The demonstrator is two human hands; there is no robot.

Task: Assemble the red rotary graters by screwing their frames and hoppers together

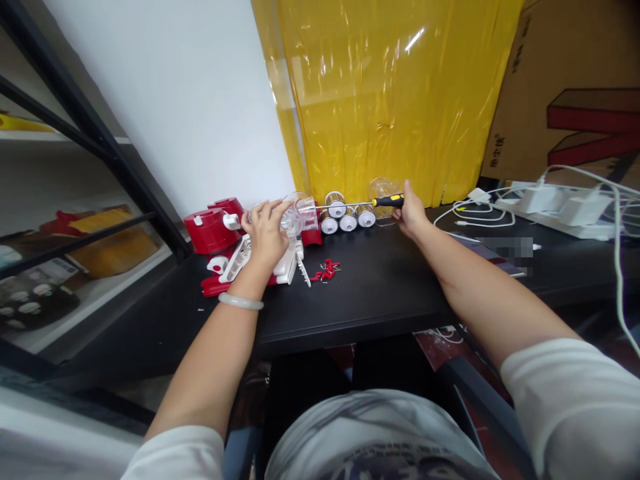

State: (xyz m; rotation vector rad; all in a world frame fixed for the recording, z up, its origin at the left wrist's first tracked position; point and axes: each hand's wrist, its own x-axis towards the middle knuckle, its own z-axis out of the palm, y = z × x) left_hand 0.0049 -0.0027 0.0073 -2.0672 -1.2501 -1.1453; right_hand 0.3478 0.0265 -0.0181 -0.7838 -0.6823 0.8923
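Observation:
My right hand [411, 212] grips the black and yellow handle of a screwdriver [388, 201], its long thin shaft pointing left. The shaft's far end reaches a clear plastic part [306, 212]. My left hand [269, 232] is closed over that clear part, which its fingers partly hide. Red housings [207, 230] stand just left of that hand. Under and beside the wrist lie white plastic pieces [286, 267] and a long red piece [216, 286]. A small pile of red bits and screws [327, 270] lies to the right of them.
Several metal-rimmed cylinders [347, 221] are stacked at the back of the black table [380, 280], near another clear plastic piece [384, 190]. White cables and a power strip [560, 212] take up the right side. A black-framed shelf [115, 160] stands at left.

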